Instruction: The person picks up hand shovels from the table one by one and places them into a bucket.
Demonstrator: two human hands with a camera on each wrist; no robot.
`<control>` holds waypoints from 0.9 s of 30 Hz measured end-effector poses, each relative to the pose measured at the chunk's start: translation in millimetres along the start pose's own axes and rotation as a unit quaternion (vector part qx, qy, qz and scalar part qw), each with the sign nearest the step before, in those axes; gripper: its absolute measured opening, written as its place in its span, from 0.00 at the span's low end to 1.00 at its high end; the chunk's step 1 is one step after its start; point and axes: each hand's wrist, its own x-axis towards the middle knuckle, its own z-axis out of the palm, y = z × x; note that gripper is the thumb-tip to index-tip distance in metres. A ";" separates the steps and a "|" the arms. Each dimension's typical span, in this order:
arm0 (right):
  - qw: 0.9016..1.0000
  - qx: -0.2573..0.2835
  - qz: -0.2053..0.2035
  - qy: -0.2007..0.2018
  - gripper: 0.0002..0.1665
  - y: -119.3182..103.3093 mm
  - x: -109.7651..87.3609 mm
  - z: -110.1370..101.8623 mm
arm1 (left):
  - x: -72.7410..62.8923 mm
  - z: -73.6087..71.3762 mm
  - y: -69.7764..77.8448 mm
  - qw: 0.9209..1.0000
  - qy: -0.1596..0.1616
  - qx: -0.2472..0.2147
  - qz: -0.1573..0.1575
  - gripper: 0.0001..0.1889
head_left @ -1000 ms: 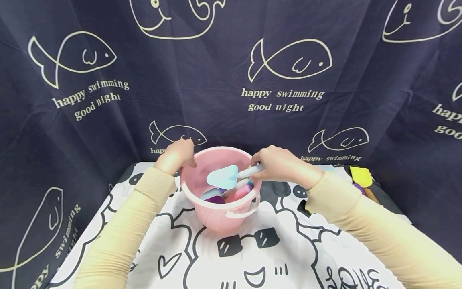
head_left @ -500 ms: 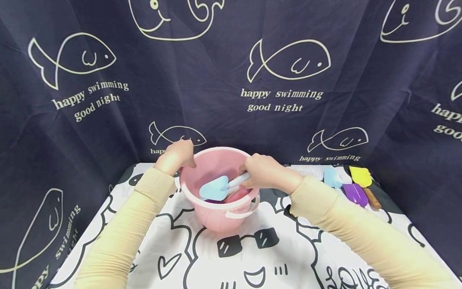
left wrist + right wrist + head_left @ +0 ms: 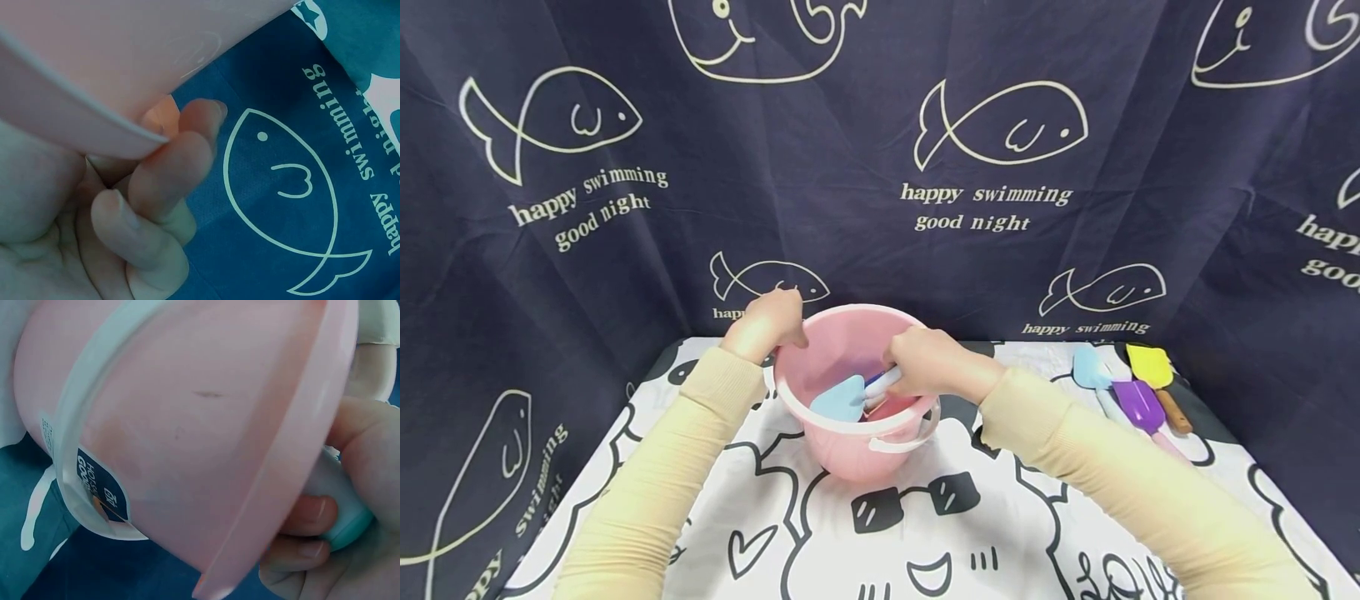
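Observation:
A pink bucket (image 3: 850,454) with a white handle (image 3: 906,442) stands on the cloth. My left hand (image 3: 772,318) grips its left rim; in the left wrist view the fingers (image 3: 169,169) curl round the rim's edge. Over the bucket's right side, my right hand (image 3: 928,360) holds a spatula by its pale handle (image 3: 340,500), whose end is teal. The spatula's light blue blade (image 3: 842,400) points left inside the bucket, low against the front wall. Beneath it lie a red-pink piece (image 3: 891,408) and a bit of dark blue, both mostly hidden.
Towards the right back edge lie more spatulas: a light blue one (image 3: 1090,367), a purple one (image 3: 1138,404) with a pink handle, and a yellow one (image 3: 1150,365) with a wooden handle. A dark fish-print curtain (image 3: 865,167) hangs behind and at both sides.
My right hand has moved left and down, lowering the light blue spatula deeper into the bucket. The spatulas at the right have come out from behind my sleeve. My left hand stays put.

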 end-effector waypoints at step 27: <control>1.000 -0.017 -0.008 -0.021 0.19 -4.4 13.9 12.8 | 1.5 0.4 -1.7 1.000 0.000 0.004 -0.004 0.26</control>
